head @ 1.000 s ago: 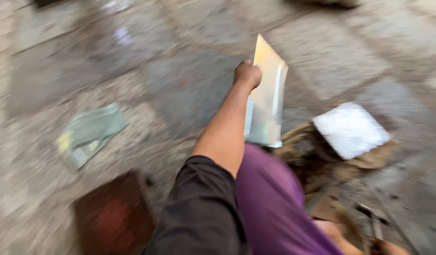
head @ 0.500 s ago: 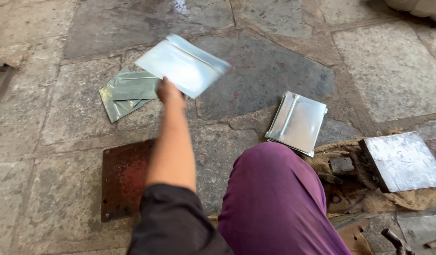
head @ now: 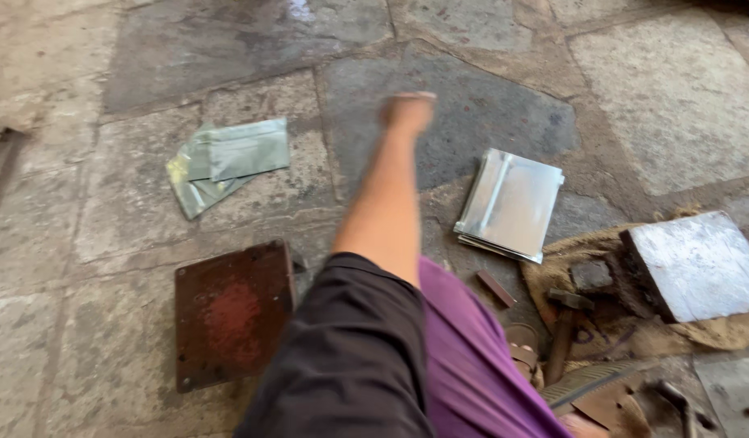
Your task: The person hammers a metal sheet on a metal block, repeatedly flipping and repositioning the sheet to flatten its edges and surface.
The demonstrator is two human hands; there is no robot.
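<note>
My left hand [head: 407, 110] is stretched out over the stone floor [head: 504, 105], blurred by motion, with nothing in it. A few greenish metal sheets [head: 228, 158] lie loosely piled to its left, apart from the hand. To its right, lower down, lies a neat stack of shiny metal sheets [head: 512, 203]. My black sleeve and purple-clad leg fill the bottom middle. My right hand is out of view.
A rusty red-brown square plate [head: 232, 312] lies flat at the lower left. At the right a shiny metal block [head: 699, 264] rests on sacking, with a hammer [head: 562, 328] beside it and a small brown bar [head: 496, 288] near my leg.
My left hand carried a shiny sheet from the right stack over to the left. The sheet now lies on the greenish pile, and the empty hand has swung back toward the middle.
</note>
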